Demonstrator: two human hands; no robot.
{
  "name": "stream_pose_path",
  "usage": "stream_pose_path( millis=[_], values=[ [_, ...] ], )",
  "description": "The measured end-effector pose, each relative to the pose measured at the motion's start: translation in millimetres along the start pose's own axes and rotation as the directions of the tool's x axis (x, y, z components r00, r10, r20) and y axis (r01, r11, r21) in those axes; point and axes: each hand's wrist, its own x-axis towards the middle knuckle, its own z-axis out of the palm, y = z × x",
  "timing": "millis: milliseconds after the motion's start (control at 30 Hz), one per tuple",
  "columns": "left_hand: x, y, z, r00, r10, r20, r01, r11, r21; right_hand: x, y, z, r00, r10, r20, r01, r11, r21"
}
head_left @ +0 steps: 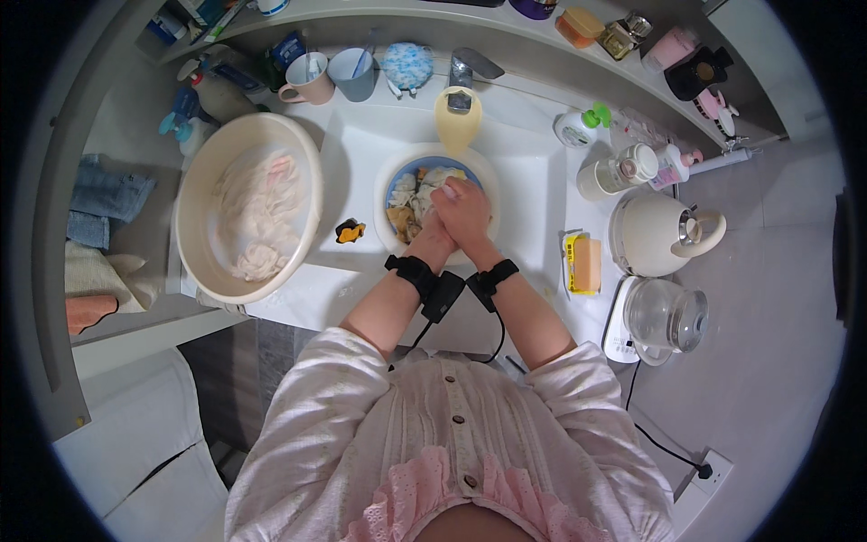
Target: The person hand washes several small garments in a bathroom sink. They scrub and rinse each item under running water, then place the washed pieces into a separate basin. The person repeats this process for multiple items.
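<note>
A small round basin (382,181), cream outside and blue inside, stands in the white sink. Several pieces of crumpled wet cloth (404,194), whitish, tan and yellow, lie in it. Both my hands meet over them at the basin's right half. My right hand (464,215) is closed, its fingers bent round a whitish cloth (441,179). My left hand (433,240) reaches in low against the right one, down among the cloths; its fingers are mostly hidden. A yellow scoop-like piece (458,131) hangs below the faucet (462,72), just behind the basin.
A large cream tub (185,208) with pale wet fabric stands at the left. An orange-and-black object (349,231) lies between the basins. On the right counter are a soap bar (589,264), a cream kettle (646,235), a glass pot (655,314) and bottles. Cups (310,81) line the back.
</note>
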Motion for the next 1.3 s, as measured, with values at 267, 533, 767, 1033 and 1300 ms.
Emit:
stream_pose_path(
  millis=[267,533,767,1033,1300],
  values=[
    [1.0,-4.7,-2.6,0.999,-0.032,-0.020,0.031,0.999,-0.014,-0.9,0.0,-1.2,0.997,0.074,-0.016,-0.075,0.994,-0.075],
    [-18.9,15.3,-1.5,0.993,-0.110,-0.036,0.105,0.987,-0.124,2.3,-4.5,5.3,0.945,0.230,0.231,-0.253,0.965,0.073],
    [-22.2,89.2,-27.0,0.945,0.256,-0.203,-0.312,0.893,-0.325,8.7,54.6,5.3,0.875,0.376,0.305,-0.404,0.914,0.032],
    [-34.4,117.4,-83.6,0.750,0.327,-0.575,-0.614,0.665,-0.424,-3.0,85.1,17.1,0.798,0.341,0.497,0.143,0.694,-0.706],
    [-52.1,85.6,-25.1,0.758,0.403,-0.512,-0.459,0.888,0.020,-2.0,75.6,-2.8,0.889,0.261,0.377,-0.088,0.904,-0.419]
  ],
)
